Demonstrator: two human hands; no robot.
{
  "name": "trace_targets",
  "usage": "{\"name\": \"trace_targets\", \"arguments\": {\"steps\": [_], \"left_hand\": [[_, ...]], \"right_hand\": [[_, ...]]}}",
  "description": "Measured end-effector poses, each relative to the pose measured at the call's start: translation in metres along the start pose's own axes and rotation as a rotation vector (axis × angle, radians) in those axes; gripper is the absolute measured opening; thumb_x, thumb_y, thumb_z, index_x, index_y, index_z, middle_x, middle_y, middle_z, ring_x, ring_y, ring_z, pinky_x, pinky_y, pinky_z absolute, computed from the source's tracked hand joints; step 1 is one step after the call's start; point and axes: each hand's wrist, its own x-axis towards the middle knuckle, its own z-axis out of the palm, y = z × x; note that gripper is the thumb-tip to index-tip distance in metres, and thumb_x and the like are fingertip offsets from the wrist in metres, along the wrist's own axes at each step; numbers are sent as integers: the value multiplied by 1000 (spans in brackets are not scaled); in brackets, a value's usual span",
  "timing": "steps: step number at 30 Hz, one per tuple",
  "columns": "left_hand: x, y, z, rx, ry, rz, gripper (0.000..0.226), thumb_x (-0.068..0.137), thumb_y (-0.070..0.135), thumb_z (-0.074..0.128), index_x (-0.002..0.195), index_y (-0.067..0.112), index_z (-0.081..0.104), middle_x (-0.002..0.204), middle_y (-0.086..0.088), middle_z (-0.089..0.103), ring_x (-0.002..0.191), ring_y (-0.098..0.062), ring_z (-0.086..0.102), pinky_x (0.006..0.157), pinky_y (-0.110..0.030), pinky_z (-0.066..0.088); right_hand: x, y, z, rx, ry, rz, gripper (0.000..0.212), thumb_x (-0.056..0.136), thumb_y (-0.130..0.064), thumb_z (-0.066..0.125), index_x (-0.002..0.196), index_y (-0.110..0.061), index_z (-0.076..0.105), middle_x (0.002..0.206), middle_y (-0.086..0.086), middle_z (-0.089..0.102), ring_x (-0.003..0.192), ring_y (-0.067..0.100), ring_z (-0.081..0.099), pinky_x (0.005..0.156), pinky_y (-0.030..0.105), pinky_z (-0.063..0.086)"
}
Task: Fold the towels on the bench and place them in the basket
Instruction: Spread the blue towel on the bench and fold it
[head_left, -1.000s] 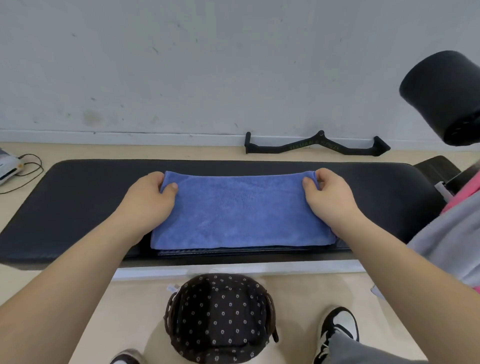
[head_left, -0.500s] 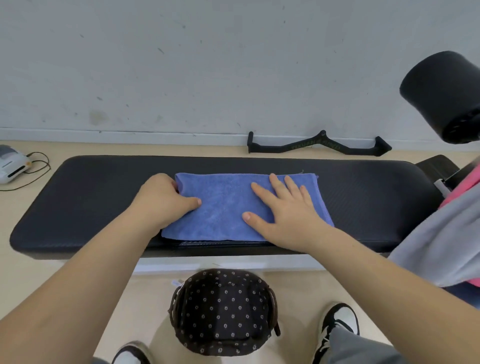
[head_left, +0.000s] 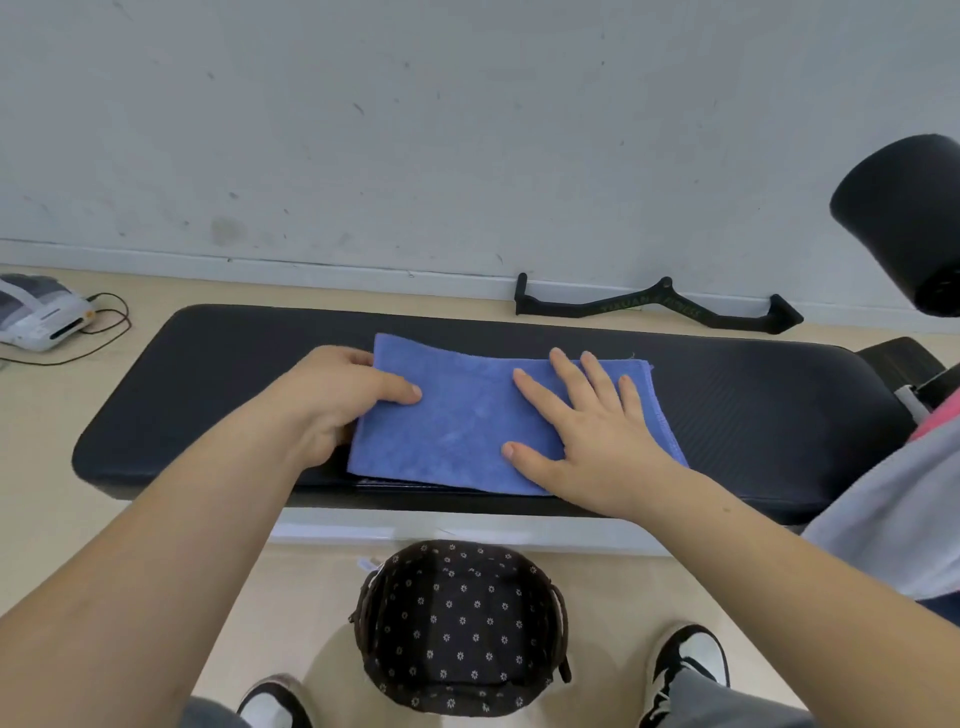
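Blue towel (head_left: 457, 415): folded strip on bench (head_left: 208, 389).
Changed: right hand (head_left: 587, 431) off its corner, now flat on 3 o'clock half.
Left hand (head_left: 337, 400): pinches 9 o'clock edge; cross-fold likely next.
Basket (head_left: 558, 608): 6 o'clock, no towel yet.

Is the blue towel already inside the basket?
No, the blue towel lies flat on the bench, and the basket on the floor shows only its dotted lining.
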Motion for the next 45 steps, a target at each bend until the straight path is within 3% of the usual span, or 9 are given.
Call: {"name": "trace_targets", "arguments": {"steps": [7, 13, 17, 19, 23, 26, 30, 37, 45], "left_hand": [[-13, -3, -27, -215, -82, -152, 33, 87, 9, 78, 118, 4, 71, 106, -14, 79, 96, -32, 78, 82, -47, 61], [-21, 1, -30, -372, -47, -5, 26, 94, 16, 70, 118, 7, 72, 110, -11, 79, 99, -25, 77, 81, -40, 59], [-27, 10, -20, -392, -20, 108, 11, 94, 9, 66, 104, 7, 71, 99, -10, 78, 91, -24, 77, 83, -40, 60], [-27, 15, -7, -408, -9, 109, 24, 91, 7, 69, 114, 2, 71, 108, -18, 75, 105, -30, 74, 96, -45, 58], [-28, 24, 34, -424, -22, 92, 28, 81, 9, 80, 106, 5, 70, 95, -14, 69, 92, -26, 71, 83, -33, 59], [-27, 29, 73, -265, 12, 141, 21, 80, 10, 80, 97, 10, 67, 65, -3, 59, 60, -21, 55, 58, -30, 48], [-23, 29, 123, -55, 14, 212, 22, 87, 10, 72, 106, 15, 64, 56, 0, 57, 41, -12, 48, 40, -22, 44], [-22, 3, 164, 410, -169, 322, 17, 98, 10, 49, 108, 9, 63, 75, -5, 67, 69, -20, 69, 77, -43, 64], [-23, -2, 129, 245, -83, 339, 33, 100, 10, 54, 132, 18, 60, 93, 0, 74, 77, -14, 76, 82, -31, 63]], "right_hand": [[5, -17, 4, 23, -131, -54, 88, 84, -88, 31, 157, -56, -6, 170, -9, -21, 155, 23, -28, 122, 57, -18], [9, -48, 15, 20, -73, -61, 98, 71, -93, 9, 159, -52, -7, 171, -3, -21, 155, 30, -27, 119, 61, -20], [11, -58, 5, 137, -62, -70, 89, 85, -84, 38, 161, -47, 11, 172, -2, -11, 156, 27, -21, 122, 59, -16], [9, -51, -8, 279, 74, -60, 81, 83, -76, 53, 155, -42, 36, 171, 1, 16, 158, 25, 2, 126, 54, 0], [1, -9, -36, 487, 312, 110, 24, 92, -48, 63, 106, -31, 74, 104, -8, 67, 102, 15, 62, 92, 36, 49], [-7, 25, -32, 789, 244, 245, 34, 98, -37, 60, 83, -9, 72, 76, 11, 68, 65, 12, 57, 63, 28, 48], [-14, 44, -18, 1101, 158, 311, 41, 106, -38, 53, 92, -7, 77, 71, 1, 72, 63, 12, 59, 58, 25, 51], [-7, 49, -12, 1119, 143, 283, 37, 99, -37, 65, 86, -4, 76, 67, 4, 65, 64, 14, 58, 59, 26, 52], [5, 38, -10, 921, 184, 329, 35, 93, -32, 65, 76, -3, 54, 68, 7, 47, 63, 22, 43, 62, 41, 45]]}}
